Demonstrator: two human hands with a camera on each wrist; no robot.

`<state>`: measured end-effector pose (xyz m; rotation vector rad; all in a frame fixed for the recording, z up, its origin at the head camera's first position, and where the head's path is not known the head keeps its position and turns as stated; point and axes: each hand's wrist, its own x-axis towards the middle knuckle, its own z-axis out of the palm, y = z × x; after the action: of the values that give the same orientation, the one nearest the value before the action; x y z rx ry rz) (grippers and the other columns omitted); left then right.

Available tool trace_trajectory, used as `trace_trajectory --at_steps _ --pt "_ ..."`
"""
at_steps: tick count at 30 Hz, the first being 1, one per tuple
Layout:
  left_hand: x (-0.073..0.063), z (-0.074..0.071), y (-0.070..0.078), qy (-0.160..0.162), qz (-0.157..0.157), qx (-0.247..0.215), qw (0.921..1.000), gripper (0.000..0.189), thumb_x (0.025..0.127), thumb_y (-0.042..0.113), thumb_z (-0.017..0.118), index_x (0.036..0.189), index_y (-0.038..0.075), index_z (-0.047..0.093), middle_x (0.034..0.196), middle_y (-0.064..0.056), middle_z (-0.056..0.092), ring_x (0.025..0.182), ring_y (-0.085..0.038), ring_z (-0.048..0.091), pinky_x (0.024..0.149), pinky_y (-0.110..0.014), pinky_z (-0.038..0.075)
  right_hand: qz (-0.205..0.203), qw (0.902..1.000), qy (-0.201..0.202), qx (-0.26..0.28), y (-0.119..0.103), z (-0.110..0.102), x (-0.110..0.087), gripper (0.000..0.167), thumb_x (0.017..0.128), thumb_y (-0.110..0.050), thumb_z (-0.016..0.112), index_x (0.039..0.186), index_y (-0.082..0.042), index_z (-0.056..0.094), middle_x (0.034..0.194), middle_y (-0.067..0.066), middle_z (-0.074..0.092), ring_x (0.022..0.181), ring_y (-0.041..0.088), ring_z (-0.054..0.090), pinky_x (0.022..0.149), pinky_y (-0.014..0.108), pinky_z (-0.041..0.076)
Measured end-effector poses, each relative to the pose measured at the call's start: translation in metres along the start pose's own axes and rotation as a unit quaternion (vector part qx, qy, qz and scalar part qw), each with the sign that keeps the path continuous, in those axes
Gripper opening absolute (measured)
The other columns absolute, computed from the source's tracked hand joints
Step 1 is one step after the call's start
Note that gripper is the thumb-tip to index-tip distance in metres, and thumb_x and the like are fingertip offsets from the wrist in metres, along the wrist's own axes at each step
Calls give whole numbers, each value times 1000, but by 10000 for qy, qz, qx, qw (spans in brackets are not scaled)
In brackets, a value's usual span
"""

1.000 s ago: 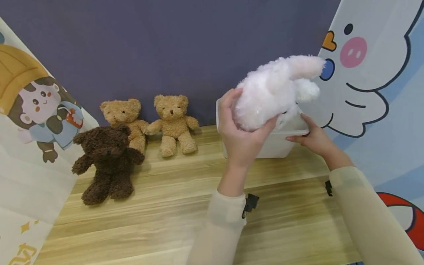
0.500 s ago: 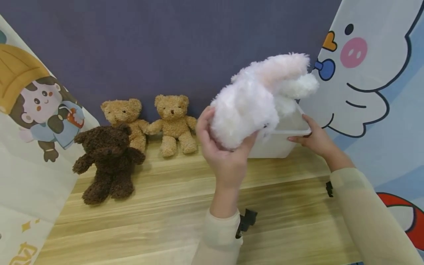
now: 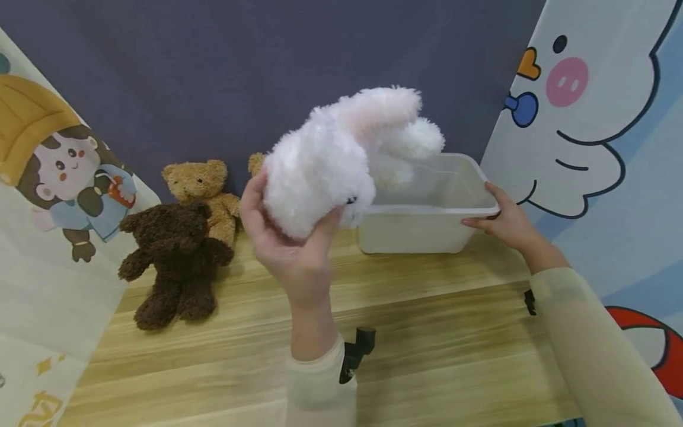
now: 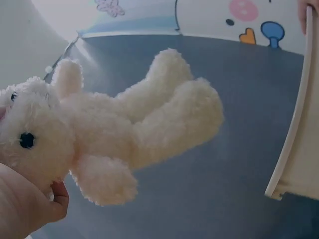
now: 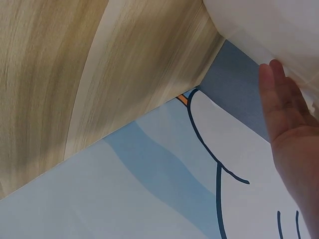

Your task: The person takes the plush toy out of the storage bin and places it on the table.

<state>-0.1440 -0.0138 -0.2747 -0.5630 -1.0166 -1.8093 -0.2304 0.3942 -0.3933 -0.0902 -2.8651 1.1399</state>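
Note:
My left hand (image 3: 293, 261) holds a fluffy white stuffed animal (image 3: 320, 172) by its head, fingers and thumb spread around it. In the left wrist view the stuffed animal (image 4: 104, 124) lies sideways in the air, its black eyes showing and legs pointing away from the hand (image 4: 30, 204). My right hand (image 3: 509, 222) grips the right front corner of a white plastic bin (image 3: 416, 231), thumb against the front wall. In the right wrist view the fingers (image 5: 279, 94) lie along the bin's outer side. The toy's legs overlap the bin's left part in the head view.
A dark brown teddy bear (image 3: 176, 261) sits at the left on the wood-grain surface (image 3: 224, 362). Behind it sits a tan teddy bear (image 3: 205, 190); another tan bear (image 3: 256, 163) is mostly hidden behind the toy. A dark back wall (image 3: 256, 71) and printed side panels (image 3: 603, 154) enclose the space.
My left hand has carried the white stuffed animal leftward from above the bin, uncovering the bin's interior and covering one tan bear. The right hand stays at the bin's corner.

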Motion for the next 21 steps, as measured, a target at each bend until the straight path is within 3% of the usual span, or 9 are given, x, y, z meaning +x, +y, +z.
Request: trace_trajectory --at_steps 6,11,14,17,21 --pt "14 -19 6 474 -302 404 9976 72 66 -3 88 134 0 64 134 -17 66 125 -40 61 110 -53 52 -37 10000 -18 -12 -1 -2 0 125 91 -55 81 173 -23 -7 156 34 44 119 43 61 79 36 55" --pt "28 -39 10 414 -613 502 9960 70 64 -4 88 131 3 70 130 -17 69 120 -39 64 102 -47 57 4 10000 -60 -27 0 -2 -1 126 91 -56 81 172 -22 -9 156 36 43 122 45 60 82 39 56" --pt "37 -52 16 203 -979 828 9915 68 63 -8 89 129 5 74 129 -16 71 118 -36 65 99 -42 58 13 10000 -29 -45 0 -2 -1 125 91 -54 81 173 -21 -8 155 37 44 120 44 61 77 32 56" --pt "44 -64 22 -141 -1497 1531 9767 69 66 -9 90 130 12 75 130 -11 71 119 -30 66 96 -36 58 17 10000 -3 -45 1 -2 0 124 92 -51 82 173 -21 -7 153 37 46 118 43 62 73 27 54" --pt "51 -79 29 -586 -2178 2578 9395 71 70 -6 92 133 23 75 135 -1 70 120 -19 64 94 -29 57 37 10000 -10 -61 1 -2 0 125 91 -52 82 173 -21 -7 154 36 46 118 42 62 73 26 53"
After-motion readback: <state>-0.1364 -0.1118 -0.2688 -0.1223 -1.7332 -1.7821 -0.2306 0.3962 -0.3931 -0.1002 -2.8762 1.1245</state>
